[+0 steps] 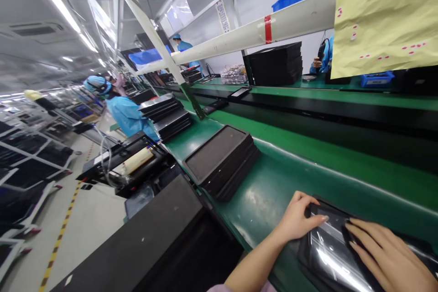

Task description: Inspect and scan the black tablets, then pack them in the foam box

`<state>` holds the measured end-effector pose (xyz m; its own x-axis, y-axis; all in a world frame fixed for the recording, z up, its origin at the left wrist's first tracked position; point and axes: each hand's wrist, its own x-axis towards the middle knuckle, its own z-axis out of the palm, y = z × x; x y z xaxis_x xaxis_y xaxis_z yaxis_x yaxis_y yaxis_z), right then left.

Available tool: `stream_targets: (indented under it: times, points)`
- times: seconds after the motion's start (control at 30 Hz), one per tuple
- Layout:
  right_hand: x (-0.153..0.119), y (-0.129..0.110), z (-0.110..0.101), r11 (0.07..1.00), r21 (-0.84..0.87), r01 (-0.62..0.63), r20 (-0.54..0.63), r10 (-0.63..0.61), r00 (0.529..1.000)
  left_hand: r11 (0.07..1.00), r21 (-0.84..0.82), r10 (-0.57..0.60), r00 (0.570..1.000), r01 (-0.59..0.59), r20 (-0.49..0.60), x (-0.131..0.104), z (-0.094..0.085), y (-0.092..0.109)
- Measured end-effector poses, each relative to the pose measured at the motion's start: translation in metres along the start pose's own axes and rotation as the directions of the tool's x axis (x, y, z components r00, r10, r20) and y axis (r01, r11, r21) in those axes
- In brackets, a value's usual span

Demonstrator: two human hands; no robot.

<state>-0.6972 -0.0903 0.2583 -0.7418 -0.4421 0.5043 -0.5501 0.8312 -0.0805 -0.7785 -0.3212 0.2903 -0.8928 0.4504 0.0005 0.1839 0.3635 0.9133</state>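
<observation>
At the lower right, a glossy black flat panel (331, 248) lies in or on a dark tray on the green bench, with bright light reflections across it. My left hand (301, 216) is closed on its far left corner, the thumb on top of the surface and the fingers over the edge. My right hand (393, 255) rests across the panel's right part with its fingers stretched out; whatever lies beneath the palm is hidden. To the left of my hands stands a stack of black trays (222, 157).
A big black box or stack (153, 232) stands beside the bench at lower left. Behind the green bench (270, 187) runs a dark conveyor belt (308, 112). More trays (167, 116) sit near a co-worker in blue (126, 114). A white beam (294, 25) and yellow sheet (383, 23) hang above.
</observation>
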Motion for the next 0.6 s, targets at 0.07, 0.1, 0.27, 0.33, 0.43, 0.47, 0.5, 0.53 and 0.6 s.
stream_targets:
  times: [0.07,0.1,0.27,0.33,0.43,0.47,0.5,0.53,0.6]
  points:
    - [0.025,-0.001,0.003,0.996,-0.018,-0.088,-0.015,0.087,0.996,1.0,-0.016,0.017,1.0,-0.017,0.002,0.002,0.0,-0.004]
    - [0.035,-0.002,0.006,0.992,-0.006,-0.122,-0.013,0.122,0.992,0.999,-0.024,0.026,1.0,-0.026,0.002,0.002,0.0,-0.005]
    - [0.045,-0.005,0.023,0.964,0.089,-0.252,0.049,0.248,0.968,0.995,-0.065,0.078,0.997,-0.077,0.004,0.005,0.0,-0.008]
    - [0.042,-0.003,0.024,0.956,0.12,-0.267,0.064,0.261,0.963,0.993,-0.078,0.092,0.996,-0.091,0.008,0.005,0.0,-0.008]
    - [0.039,-0.001,0.023,0.95,0.142,-0.277,0.074,0.269,0.96,0.991,-0.093,0.103,0.995,-0.101,0.016,0.006,0.0,-0.009]
    - [0.039,-0.001,0.022,0.949,0.143,-0.279,0.082,0.27,0.959,0.99,-0.097,0.105,0.994,-0.102,0.025,0.006,0.0,-0.009]
    - [0.039,-0.001,0.022,0.949,0.142,-0.283,0.087,0.273,0.958,0.989,-0.102,0.108,0.993,-0.103,0.039,0.007,0.0,-0.009]
    - [0.04,-0.002,0.022,0.948,0.142,-0.286,0.093,0.275,0.957,0.989,-0.106,0.111,0.992,-0.104,0.056,0.008,0.0,-0.009]
    - [0.04,-0.003,0.022,0.945,0.145,-0.295,0.101,0.282,0.954,0.987,-0.117,0.12,0.989,-0.109,0.091,0.01,-0.001,-0.009]
